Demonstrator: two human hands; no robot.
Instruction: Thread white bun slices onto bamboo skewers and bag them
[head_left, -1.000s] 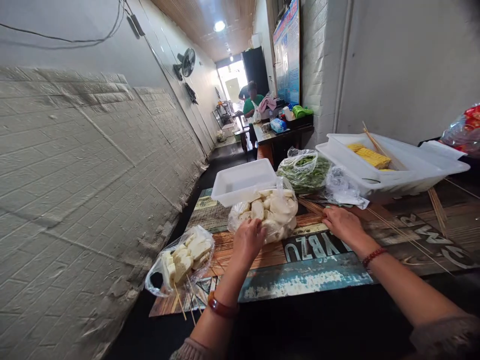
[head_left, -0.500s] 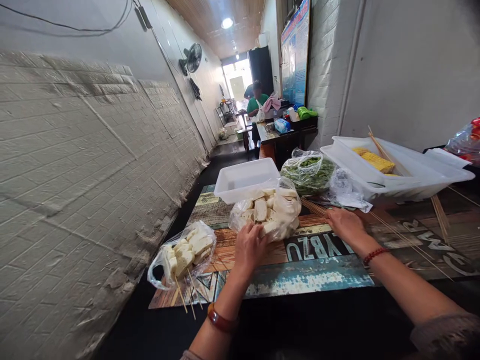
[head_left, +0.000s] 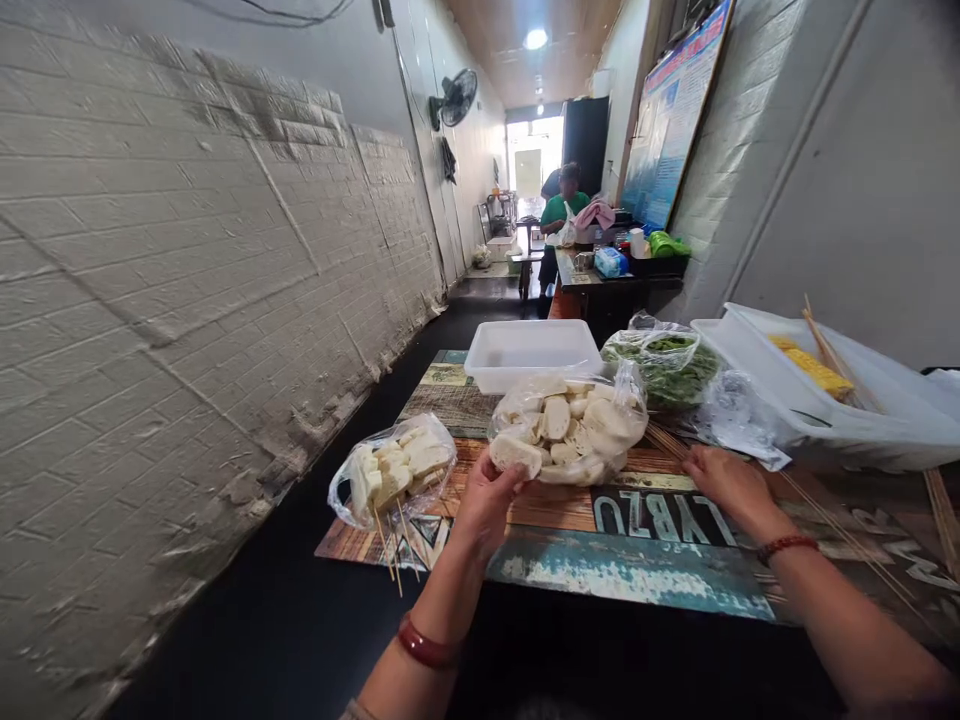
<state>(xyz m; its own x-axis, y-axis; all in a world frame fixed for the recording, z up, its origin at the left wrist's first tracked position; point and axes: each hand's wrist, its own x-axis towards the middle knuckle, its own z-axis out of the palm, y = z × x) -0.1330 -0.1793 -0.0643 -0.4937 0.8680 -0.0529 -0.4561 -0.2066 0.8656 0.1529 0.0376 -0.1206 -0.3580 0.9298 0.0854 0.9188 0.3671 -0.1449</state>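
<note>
My left hand (head_left: 487,500) pinches a pale, oval bread-like slice (head_left: 516,457) with small holes between thumb and fingers. The slice is at the near left edge of an open clear plastic bag (head_left: 634,405) full of similar slices (head_left: 556,418). To the right, my right hand (head_left: 731,485) is closed at the near end of a bundle of thin bamboo skewers (head_left: 666,438); its fingertips are partly hidden. Left of my left hand, a second clear bag (head_left: 442,440) holds slices on skewers (head_left: 394,475), with the stick ends poking out towards me.
Behind the slices stands a white plastic tub (head_left: 532,378). A bag of green vegetables (head_left: 664,370) and white trays (head_left: 885,435) with corn (head_left: 817,368) are at the right. A person in a green top (head_left: 556,212) is by a far table. A brick-patterned wall (head_left: 187,250) runs along the left.
My left hand has taken hold of one slice and lifted it at the bag's near edge. My right hand stays by the skewers. The whole view has shifted a little left.
</note>
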